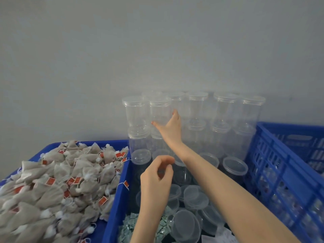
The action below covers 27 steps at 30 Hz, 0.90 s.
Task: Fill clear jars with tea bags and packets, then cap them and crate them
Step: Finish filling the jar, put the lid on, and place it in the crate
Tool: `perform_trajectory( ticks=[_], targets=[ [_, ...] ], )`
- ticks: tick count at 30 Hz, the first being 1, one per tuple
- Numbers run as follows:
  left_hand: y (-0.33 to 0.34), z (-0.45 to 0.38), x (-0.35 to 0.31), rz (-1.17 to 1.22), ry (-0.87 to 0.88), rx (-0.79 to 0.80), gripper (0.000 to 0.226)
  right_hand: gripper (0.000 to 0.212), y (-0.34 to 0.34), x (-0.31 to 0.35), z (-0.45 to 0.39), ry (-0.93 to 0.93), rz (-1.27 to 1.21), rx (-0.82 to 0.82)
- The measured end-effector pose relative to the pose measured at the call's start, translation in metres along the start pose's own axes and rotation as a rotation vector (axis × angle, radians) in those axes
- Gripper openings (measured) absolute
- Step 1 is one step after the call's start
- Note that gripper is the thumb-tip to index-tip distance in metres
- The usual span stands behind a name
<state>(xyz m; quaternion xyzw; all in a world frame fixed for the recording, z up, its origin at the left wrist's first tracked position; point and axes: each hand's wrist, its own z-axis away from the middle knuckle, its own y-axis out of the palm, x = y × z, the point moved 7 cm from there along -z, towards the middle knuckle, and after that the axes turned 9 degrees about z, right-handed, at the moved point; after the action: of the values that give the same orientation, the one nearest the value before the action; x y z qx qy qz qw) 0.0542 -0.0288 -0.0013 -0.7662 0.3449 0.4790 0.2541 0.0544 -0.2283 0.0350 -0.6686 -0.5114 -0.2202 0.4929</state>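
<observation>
Wall point(157, 46): plain, pale grey, matte, unmarked; fills the whole upper half of the view and runs the full width behind the work area. Light: soft, even, slightly cool, with faint diffuse shadow low on the wall behind the stacked goods. Floor, windows, doors and furniture: none visible from this angle; the lower half is taken up by work goods.
</observation>
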Motion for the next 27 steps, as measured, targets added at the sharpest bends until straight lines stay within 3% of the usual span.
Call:
perform_trajectory(
  ticks=[11,17,21,24,27],
  targets=[
    [0.003,0.000,0.011,0.000,-0.033,0.019,0.029,0.096,0.001,-0.005,0.002,-0.026,-0.119,-0.031],
    [-0.003,-0.004,0.004,0.022,0.033,0.005,0.030,0.095,-0.018,0.002,0.016,-0.097,-0.146,-0.023],
    [-0.033,-0.020,-0.001,0.094,0.052,-0.147,0.028,0.094,-0.038,0.005,0.031,-0.096,-0.162,-0.035],
    [-0.040,-0.026,-0.014,0.205,0.097,-0.170,0.029,0.095,-0.056,0.005,0.048,-0.115,-0.162,-0.033],
    [-0.033,-0.030,-0.026,0.242,0.105,-0.122,0.045,0.090,-0.070,0.002,0.073,-0.139,-0.169,0.058]
  ],
)
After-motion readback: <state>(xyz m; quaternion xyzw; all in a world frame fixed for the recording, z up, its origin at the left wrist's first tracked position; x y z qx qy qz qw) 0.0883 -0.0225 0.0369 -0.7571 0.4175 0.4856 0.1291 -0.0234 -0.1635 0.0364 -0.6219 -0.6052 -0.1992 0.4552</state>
